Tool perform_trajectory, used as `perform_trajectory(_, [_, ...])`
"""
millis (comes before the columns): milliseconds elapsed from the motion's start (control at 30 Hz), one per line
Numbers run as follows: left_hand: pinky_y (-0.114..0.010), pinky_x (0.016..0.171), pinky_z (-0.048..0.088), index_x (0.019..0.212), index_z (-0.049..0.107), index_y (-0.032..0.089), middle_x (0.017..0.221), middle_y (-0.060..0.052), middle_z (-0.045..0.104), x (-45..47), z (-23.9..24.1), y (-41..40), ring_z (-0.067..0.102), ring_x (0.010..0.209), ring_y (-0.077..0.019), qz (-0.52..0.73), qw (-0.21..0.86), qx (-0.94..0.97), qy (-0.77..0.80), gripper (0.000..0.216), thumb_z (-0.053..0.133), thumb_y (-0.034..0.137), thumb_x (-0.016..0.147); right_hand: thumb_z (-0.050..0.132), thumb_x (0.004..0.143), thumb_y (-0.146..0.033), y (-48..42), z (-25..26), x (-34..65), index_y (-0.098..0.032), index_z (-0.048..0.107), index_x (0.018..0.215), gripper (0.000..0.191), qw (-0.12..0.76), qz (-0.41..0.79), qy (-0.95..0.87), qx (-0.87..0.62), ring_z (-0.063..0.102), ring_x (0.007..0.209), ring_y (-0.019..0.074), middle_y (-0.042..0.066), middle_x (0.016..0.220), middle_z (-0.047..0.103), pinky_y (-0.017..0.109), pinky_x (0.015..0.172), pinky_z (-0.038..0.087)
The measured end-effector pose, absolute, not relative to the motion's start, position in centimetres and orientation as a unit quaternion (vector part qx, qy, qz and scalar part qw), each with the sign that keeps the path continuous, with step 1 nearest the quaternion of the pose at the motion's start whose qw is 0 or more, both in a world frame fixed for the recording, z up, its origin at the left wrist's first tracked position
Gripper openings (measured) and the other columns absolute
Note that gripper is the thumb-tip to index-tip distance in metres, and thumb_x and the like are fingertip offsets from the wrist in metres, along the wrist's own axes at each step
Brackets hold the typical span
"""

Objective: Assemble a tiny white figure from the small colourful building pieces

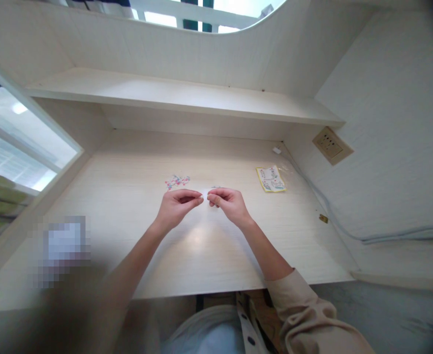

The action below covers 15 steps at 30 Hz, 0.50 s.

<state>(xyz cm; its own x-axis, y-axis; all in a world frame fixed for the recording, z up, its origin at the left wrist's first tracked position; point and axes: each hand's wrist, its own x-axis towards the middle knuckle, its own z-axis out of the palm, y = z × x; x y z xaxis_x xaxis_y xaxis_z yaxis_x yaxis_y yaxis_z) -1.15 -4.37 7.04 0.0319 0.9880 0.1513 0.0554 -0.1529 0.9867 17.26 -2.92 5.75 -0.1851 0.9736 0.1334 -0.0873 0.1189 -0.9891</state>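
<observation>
While both hands meet over the middle of the worktop (201, 152) in the head view, the work looks under way, not finished. My read on progress: handling small parts, somewhere mid-step. Done: can't make out any completed item. Left: a loose scatter of small coloured pieces (177, 182), pink, red and bluish, lies flat on the worktop just beyond the left hand (181, 206), apart from its fingers. A few small dark bits (215, 187) show just behind the right hand (230, 202), too small to identify.

Fingers: left thumb and index are pinched together, no visible gap at the tips, pale speck there. Right thumb and index are pinched the same way, facing the left pair, with a narrow gap between the two hands. Can't tell if either pinch holds a piece or the pale spots are just nails. No thread or link visible across the gap.

Around them: printed card (271, 179) with yellow border lies flat, off to the right, well apart from both hands; grey cable (323, 196) beyond it, along the worktop's right edge
</observation>
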Motion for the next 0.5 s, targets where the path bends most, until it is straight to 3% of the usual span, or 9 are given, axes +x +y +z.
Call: perform_trajectory(500, [-0.028, 0.074, 0.058, 0.079, 0.077, 0.017, 0.083, -0.006, 0.075, -0.85, 7.36, -4.69, 0.070, 0.075, -0.0176, 0.518, 0.469, 0.568, 0.435, 0.015, 0.081, 0.024, 0.065, 0.080, 0.067, -0.037, -3.12, 5.31, 17.36, -0.017, 0.071, 0.078, 0.024, 0.476, 0.613, -0.511, -0.370, 0.053, 0.051, 0.0100, 0.001, 0.060, 0.067, 0.024, 0.050, 0.039])
